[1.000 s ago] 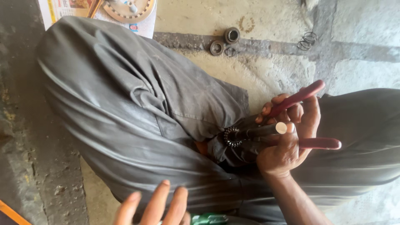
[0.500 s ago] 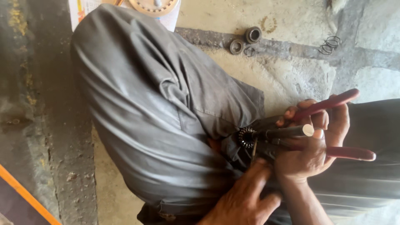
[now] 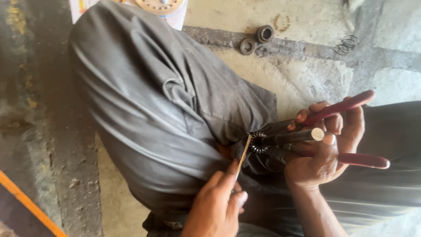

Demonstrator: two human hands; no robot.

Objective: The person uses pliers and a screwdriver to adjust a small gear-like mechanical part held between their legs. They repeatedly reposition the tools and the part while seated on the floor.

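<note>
My right hand point(image 3: 322, 153) grips red-handled pliers point(image 3: 346, 131) together with a dark metal shaft point(image 3: 294, 137) that carries a small toothed gear point(image 3: 258, 142) at its far end. The pliers' handles are spread apart. My left hand point(image 3: 219, 204) pinches a thin flat strip point(image 3: 242, 156) whose tip reaches up to the gear. All of this lies over my lap in grey trousers point(image 3: 153, 109).
On the concrete floor at the top lie two dark bearing rings point(image 3: 256, 39), a small coil spring point(image 3: 346, 44) and a round tan toothed disc point(image 3: 160, 5) on paper. An orange edge point(image 3: 30, 204) crosses the lower left corner.
My left hand rose from the bottom edge with open fingers, closed on the thin strip and brought it to the gear. The view shifted, so the right hand with pliers sits further right.
</note>
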